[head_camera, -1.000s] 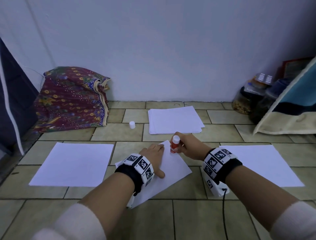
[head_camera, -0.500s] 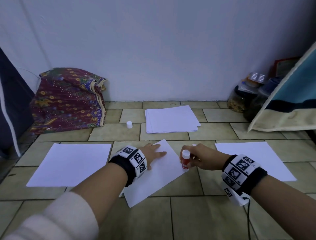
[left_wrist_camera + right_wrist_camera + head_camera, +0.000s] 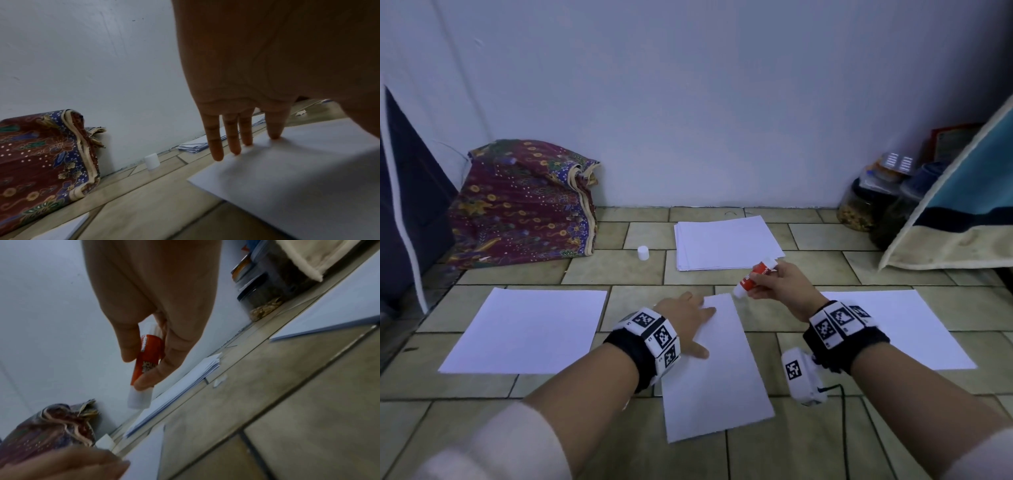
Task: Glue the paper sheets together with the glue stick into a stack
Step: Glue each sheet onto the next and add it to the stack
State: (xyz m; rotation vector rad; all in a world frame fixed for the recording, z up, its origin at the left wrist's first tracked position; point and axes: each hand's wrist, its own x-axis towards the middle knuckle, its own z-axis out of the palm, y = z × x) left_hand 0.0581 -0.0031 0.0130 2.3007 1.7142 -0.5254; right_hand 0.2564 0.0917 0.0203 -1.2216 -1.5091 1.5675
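A white paper sheet lies on the tiled floor in front of me. My left hand presses flat on its far left corner with straight fingers. My right hand grips a red glue stick, tilted, lifted above the sheet's far right corner. A stack of white sheets lies farther back by the wall. Single sheets lie at left and at right.
A small white cap stands on the floor left of the stack. Patterned folded cloth leans at the back left. Jars and a blue-and-cream cushion fill the back right corner.
The middle sheet has turned from slanted to nearly straight under my left hand. My right hand lifted the glue stick off the sheet's right edge and tilted it, up toward the far corner.
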